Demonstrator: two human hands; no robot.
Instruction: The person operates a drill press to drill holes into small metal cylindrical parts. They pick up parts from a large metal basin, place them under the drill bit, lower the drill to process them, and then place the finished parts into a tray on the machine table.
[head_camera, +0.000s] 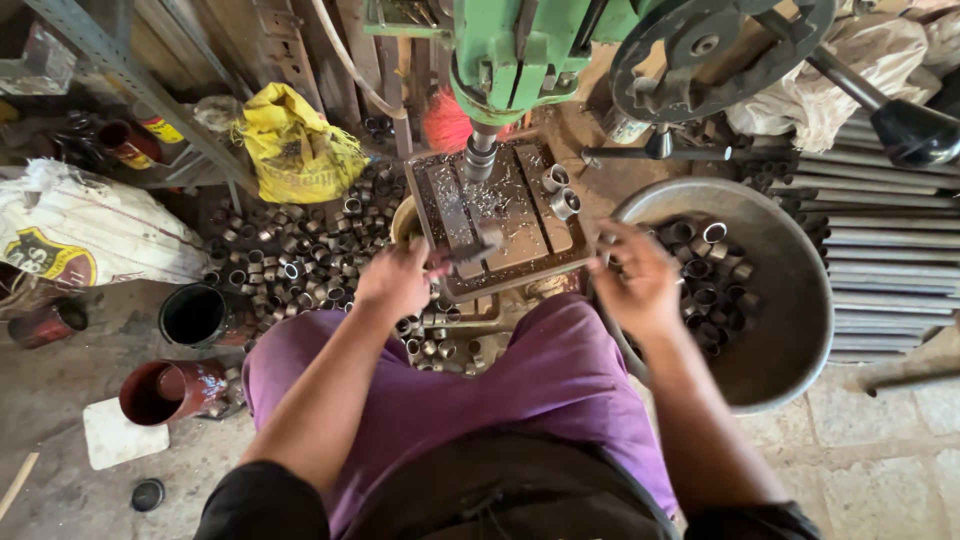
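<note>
- Both of your hands are out in front of your purple-trousered knees, well apart, one at each side of the drill table.
- Your left hand (395, 280) sits at the front left corner of the square, swarf-strewn steel drill table (497, 215); its fingers seem closed on a small dark metal clamp piece (470, 252) lying on the table, though the grip itself is too blurred to be sure.
- Your right hand (635, 275) hovers at the near rim of the large round grey metal basin (790, 300), fingers curled; you cannot tell from here whether it holds a ring.
- Short steel tube rings (705, 275) lie heaped in that basin, just beyond and to the right of your right hand, so that hand is far nearer to them than the left.
- Two more rings (560, 190) stand on the table's right back corner, open ends up.
- Above them, the green drill press head (520, 50) points its spindle straight down onto the table, ahead of both hands.
- A loose pile of steel rings (300, 260) covers the floor to your left.
- For packaging: a crumpled yellow plastic bag (295, 145) lies behind that pile, and a white sack with a dark and yellow badge (80, 230) lies at far left.
</note>
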